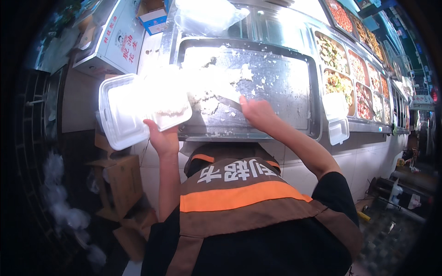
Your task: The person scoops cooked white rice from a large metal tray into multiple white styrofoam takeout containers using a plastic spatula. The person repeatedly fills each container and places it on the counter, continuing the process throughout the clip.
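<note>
My left hand (163, 138) grips an opened white foam takeaway box (121, 119) from below, beside the left end of a steel tray (283, 103). White food that looks like cooked rice (172, 112) lies in the box's right half; glare washes out much of it. In my right hand (257, 112) is a flat serving tool (228, 102), a scoop or spatula, its far end lost in glare among the rice. A heap of rice (207, 103) covers the tray's left part, and loose grains are scattered over the rest.
Another open foam box (339, 129) rests by the counter edge at right, next to steel pans of mixed dishes (336, 84). A clear plastic bag (210, 17) lies behind the tray. Printed white carton (114, 41) stands at upper left; brown cardboard boxes (121, 186) are below.
</note>
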Available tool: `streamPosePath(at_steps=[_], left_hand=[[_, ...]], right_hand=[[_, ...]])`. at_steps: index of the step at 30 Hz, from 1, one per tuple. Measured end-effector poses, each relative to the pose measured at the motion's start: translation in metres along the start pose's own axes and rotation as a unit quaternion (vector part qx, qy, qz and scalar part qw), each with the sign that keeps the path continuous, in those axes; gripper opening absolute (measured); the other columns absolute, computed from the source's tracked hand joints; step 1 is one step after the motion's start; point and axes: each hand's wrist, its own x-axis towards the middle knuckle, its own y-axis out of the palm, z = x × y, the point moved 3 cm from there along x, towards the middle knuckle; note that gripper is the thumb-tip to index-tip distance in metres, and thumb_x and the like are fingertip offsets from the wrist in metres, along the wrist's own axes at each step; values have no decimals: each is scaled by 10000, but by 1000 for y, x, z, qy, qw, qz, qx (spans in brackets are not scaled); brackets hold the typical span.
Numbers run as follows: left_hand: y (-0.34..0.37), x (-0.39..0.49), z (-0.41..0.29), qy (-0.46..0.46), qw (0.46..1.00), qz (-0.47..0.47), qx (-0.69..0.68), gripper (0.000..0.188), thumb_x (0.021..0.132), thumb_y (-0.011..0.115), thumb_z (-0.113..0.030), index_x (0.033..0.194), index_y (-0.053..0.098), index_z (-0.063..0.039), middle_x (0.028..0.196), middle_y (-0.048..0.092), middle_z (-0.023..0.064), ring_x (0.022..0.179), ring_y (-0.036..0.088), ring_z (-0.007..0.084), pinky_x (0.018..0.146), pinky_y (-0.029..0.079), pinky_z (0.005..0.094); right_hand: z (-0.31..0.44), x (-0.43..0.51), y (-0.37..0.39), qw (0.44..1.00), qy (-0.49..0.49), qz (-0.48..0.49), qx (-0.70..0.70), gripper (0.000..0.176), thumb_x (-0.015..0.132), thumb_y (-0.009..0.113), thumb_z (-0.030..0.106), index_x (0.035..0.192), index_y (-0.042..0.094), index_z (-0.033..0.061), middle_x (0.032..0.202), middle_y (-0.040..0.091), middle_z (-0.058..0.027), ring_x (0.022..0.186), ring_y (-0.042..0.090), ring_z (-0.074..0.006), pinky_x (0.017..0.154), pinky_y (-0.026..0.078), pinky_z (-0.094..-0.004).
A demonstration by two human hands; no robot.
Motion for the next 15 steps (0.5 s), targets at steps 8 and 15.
streamPosePath(at_steps=[8,15], left_hand=[[-12,-15,-10,-2,999,-43,2,750,977,374,-567,1510,194,-71,1517,307,127,1379,335,319,1107,311,500],[-16,-13,-13,20,996,-80,28,689,1008,348,-514,1497,218,-46,1505,323,131,1370,349,301,1104,324,485]], right_hand=[[10,11,9,995,-36,55,80,203,827,516,72,1021,559,33,705,638,-146,623,646,-341,538,490,-458],[-63,-66,26,913,205,-79,344,203,880,524,156,735,598,33,529,564,-102,449,559,-234,410,398,-386]])
